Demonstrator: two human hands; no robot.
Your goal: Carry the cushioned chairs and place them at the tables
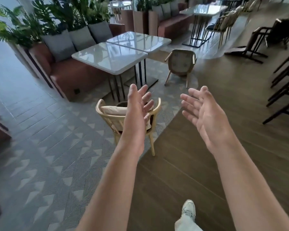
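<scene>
**Empty hands raised before the wooden chair**

At far left, leafy plants [15,25] rise behind a rust-brown upholstered bench [70,75] lined with grey back cushions [60,44]. Beside it stand two square tables [110,59] with glossy pale tops and thin dark metal legs, pushed edge to edge. Below them, on grey patterned floor tiles [48,155], a curved light-wood chair [107,117] carries a cream cushion. The left hand [137,112], fingers straight and spread, holds nothing and overlaps the chair in view; whether it touches the chair cannot be told. A second chair [180,64] sits by the far table. The right hand [205,114] is open too, palm up over brown wood planks, apart from both chairs.
</scene>
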